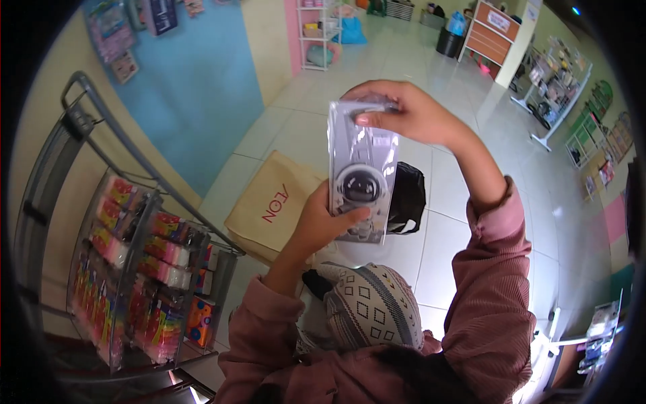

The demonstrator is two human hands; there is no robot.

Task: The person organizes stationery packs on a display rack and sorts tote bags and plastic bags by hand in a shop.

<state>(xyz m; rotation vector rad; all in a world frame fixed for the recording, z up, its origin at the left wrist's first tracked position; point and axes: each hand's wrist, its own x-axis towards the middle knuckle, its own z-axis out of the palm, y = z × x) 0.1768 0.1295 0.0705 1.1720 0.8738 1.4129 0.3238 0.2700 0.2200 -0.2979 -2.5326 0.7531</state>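
Note:
Upright before me is a flat grey box in shiny clear wrapping [358, 151], printed with an astronaut whose dark round visor faces me. My left hand [324, 219] grips its lower left side, thumb across the front. At the top edge, my right hand [407, 111] closes on the wrapping, with its thumb on the front and the other fingers behind. Below and to the left, a cream bag with red AEON-like lettering [262, 195] rests on the tiled floor. A black plastic bag [409, 198] shows partly behind the box.
A wire display rack [145, 262] with packs of colourful goods stands close on my left. My patterned-cloth lap [373, 303] is below my hands. Farther off are a white shelf [313, 34], a black bin [449, 42], an orange-brown panel [491, 37] and a wheeled rack [558, 87].

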